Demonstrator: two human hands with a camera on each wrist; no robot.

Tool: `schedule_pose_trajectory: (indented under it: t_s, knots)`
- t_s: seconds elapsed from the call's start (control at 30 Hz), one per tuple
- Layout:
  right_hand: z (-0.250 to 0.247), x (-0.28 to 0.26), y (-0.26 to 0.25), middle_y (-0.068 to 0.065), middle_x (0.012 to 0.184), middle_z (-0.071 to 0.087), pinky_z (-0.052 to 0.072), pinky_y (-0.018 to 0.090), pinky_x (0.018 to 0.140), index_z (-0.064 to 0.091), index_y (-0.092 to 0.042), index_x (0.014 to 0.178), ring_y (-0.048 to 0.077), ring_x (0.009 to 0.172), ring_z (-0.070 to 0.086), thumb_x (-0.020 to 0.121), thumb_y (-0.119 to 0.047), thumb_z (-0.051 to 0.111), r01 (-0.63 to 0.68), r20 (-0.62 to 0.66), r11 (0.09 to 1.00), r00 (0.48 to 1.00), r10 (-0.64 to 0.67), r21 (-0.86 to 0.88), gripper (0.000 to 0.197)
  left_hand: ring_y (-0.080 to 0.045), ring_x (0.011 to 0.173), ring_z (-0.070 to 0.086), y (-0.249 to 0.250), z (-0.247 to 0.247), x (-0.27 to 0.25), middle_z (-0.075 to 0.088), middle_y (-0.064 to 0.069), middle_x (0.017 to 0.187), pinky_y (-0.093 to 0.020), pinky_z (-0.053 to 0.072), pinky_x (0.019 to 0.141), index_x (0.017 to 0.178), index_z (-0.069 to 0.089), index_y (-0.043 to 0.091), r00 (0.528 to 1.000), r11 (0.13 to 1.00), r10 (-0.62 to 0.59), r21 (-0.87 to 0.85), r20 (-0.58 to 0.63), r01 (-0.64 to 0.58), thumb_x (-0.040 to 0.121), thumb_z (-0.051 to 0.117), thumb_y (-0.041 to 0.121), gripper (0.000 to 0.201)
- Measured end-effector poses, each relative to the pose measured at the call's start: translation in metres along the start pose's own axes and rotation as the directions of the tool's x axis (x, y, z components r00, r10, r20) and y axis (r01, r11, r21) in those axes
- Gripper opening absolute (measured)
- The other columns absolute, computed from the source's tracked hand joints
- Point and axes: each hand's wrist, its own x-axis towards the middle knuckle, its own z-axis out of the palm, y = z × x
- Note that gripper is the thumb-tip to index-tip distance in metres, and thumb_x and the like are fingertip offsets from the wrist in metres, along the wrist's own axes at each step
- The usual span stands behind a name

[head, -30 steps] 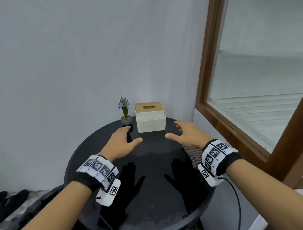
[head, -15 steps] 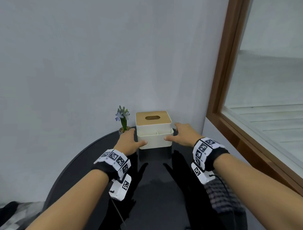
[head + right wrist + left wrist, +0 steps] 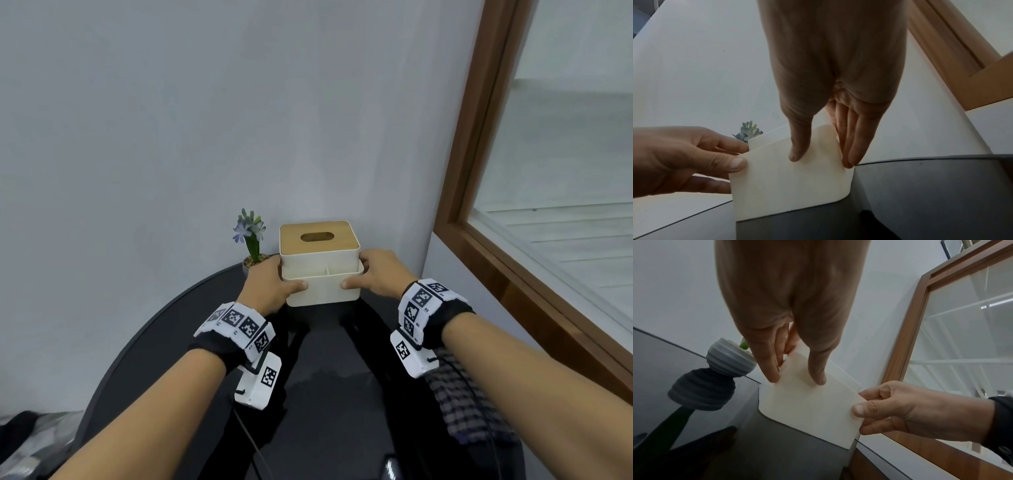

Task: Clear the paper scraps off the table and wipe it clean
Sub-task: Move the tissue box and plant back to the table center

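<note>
Both hands clasp the tissue box at the far edge of the round table; no scraps are in view, and wiping looks not yet begun.

No paper scraps show anywhere on the black round table [image 3: 144, 346], so clearing seems done or the scraps lie out of view. A checked cloth [image 3: 462, 404] lies at the table's right edge under the right forearm, untouched, so I judge the wipe is still to do. The cream tissue box [image 3: 320, 263] with a wooden lid stands at the far edge near the wall, bottom on the glossy top. The left hand [image 3: 270, 284] and right hand [image 3: 380, 274] grip its two sides, thumbs on the front face and fingers round the flanks, probably to shift it clear for wiping. A small potted hyacinth [image 3: 251, 240] stands just beside the box's left side.
</note>
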Motion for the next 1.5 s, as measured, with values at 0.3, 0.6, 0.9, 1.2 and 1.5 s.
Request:
schedule_pose_trajectory:
  t_s: [0.3,0.6,0.9,1.2,1.5]
  knots:
    - [-0.008,-0.046,0.004,0.002,0.100,0.071,0.051,0.030,0.079,0.067,-0.015,0.111,0.019,0.090,0.065,0.066,-0.039,0.084,-0.016,-0.010,0.999,1.000,0.016,-0.043,0.054,-0.014,0.100,0.063,0.013,-0.002,-0.040,0.067,0.003,0.114,-0.025,0.048,0.084,0.124,0.059,0.015,0.997,0.998,0.033,0.042,0.069,-0.036,0.076,0.080,0.034,0.056]
    - [-0.015,-0.114,0.010,0.000,0.094,0.070,0.054,0.036,0.080,0.066,-0.015,0.104,0.017,0.085,0.064,0.064,-0.047,0.082,-0.036,-0.014,0.994,0.999,0.035,-0.100,0.053,-0.010,0.100,0.065,0.023,0.005,-0.090,0.069,0.005,0.113,-0.029,0.051,0.090,0.124,0.059,0.019,0.991,0.998,0.058,0.027,0.118,-0.061,0.073,0.081,0.037,0.058]
    - [-0.006,-0.162,0.002,0.004,0.104,0.066,0.054,0.037,0.084,0.063,-0.014,0.109,0.019,0.093,0.062,0.068,-0.045,0.080,-0.064,-0.047,0.994,0.997,0.060,-0.090,0.055,-0.011,0.099,0.064,0.030,0.002,-0.133,0.066,0.005,0.116,-0.025,0.049,0.086,0.127,0.056,0.017,0.991,0.998,0.055,0.006,0.125,-0.056,0.076,0.080,0.032,0.058]
    - [0.001,-0.190,-0.008,0.006,0.112,0.066,0.055,0.040,0.088,0.060,-0.012,0.117,0.021,0.099,0.062,0.072,-0.044,0.078,-0.056,-0.042,0.995,0.998,0.053,-0.080,0.058,-0.003,0.091,0.061,0.035,-0.009,-0.163,0.059,0.014,0.106,-0.014,0.043,0.072,0.125,0.055,0.019,0.989,0.998,0.056,0.007,0.136,-0.057,0.079,0.078,0.029,0.053]
    - [0.006,-0.204,-0.013,0.006,0.122,0.063,0.053,0.033,0.090,0.055,-0.013,0.125,0.021,0.108,0.061,0.078,-0.038,0.075,-0.048,-0.029,0.997,0.999,0.046,-0.060,0.057,-0.009,0.098,0.063,0.034,-0.011,-0.177,0.064,0.007,0.119,-0.026,0.049,0.087,0.132,0.052,0.019,0.989,1.000,0.029,-0.006,0.146,-0.028,0.079,0.078,0.030,0.060]
